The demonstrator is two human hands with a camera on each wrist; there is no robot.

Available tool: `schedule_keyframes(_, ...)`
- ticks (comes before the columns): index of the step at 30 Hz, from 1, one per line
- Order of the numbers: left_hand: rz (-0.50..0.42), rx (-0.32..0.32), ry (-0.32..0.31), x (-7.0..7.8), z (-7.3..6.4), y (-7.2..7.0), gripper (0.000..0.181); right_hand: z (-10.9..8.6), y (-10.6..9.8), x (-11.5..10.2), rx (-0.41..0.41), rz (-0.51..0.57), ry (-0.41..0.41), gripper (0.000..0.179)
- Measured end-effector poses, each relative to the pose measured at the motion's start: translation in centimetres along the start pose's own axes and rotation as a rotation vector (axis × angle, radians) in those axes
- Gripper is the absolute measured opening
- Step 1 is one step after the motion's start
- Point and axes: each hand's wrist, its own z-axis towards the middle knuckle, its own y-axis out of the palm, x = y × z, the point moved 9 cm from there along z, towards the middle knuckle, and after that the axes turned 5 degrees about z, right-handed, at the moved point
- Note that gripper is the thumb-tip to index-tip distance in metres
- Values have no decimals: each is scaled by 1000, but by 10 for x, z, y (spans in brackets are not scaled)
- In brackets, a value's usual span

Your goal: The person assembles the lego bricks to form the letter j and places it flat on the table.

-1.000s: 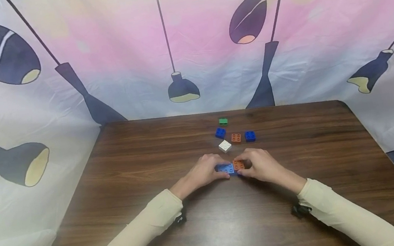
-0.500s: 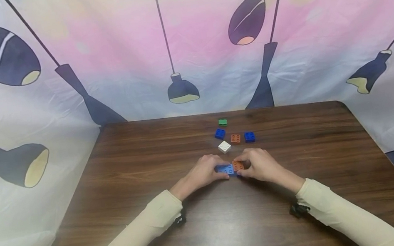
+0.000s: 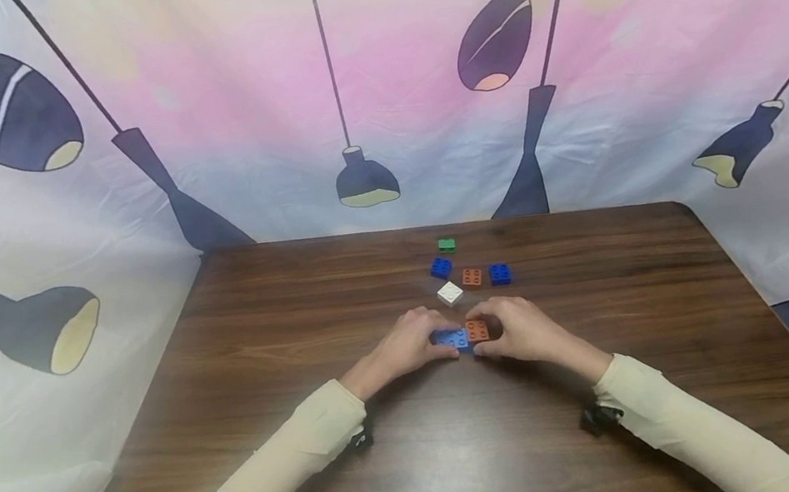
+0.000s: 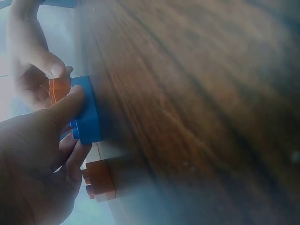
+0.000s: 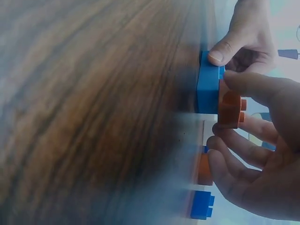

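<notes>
A long blue toy building brick [image 3: 460, 338] lies on the table with its studs up. My left hand [image 3: 411, 340] grips its left part, thumb on the near side and fingers on the far side. On the brick's right end sits a square orange brick [image 3: 477, 329]. My right hand [image 3: 523, 329] has its thumb and fingers around that orange brick; in the right wrist view the thumb touches one side of the orange brick [image 5: 229, 105], with fingertips close to the opposite side.
Beyond the hands lie a white brick [image 3: 450, 294], another orange brick [image 3: 472, 277], two dark blue bricks, one left [image 3: 440, 267] and one right [image 3: 500, 273], and a green brick [image 3: 447, 245]. A printed cloth [image 3: 257, 131] hangs behind the wooden table [image 3: 280, 296].
My right thumb and fingers have spread slightly around the orange brick. The left hand keeps its grip on the blue brick, and the loose bricks have not moved.
</notes>
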Motion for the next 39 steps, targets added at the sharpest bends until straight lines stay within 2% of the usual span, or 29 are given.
schedule_keyframes(6,27,0,-2,0,1,-1,45,3,5,2,-15,47,8,52)
schedule_keyframes(10,-2,11,-18,-2,-3,-4,48,4,8,4,-19,69,32,53)
schedule_keyframes(15,-43,33,-58,-14,-10,-16,54,4,11,6,-11,59,43,50)
schedule_keyframes(20,-34,58,-53,-29,-17,-32,61,4,12,7,-5,54,71,47)
schedule_keyframes(23,-14,53,-66,-39,-20,-36,65,5,14,7,-1,49,83,44)
schedule_keyframes(32,-23,4,-154,-70,-22,-28,69,6,15,8,13,-3,63,42)
schedule_keyframes(39,-21,-6,-161,-77,-19,-23,67,7,16,9,2,-6,70,41)
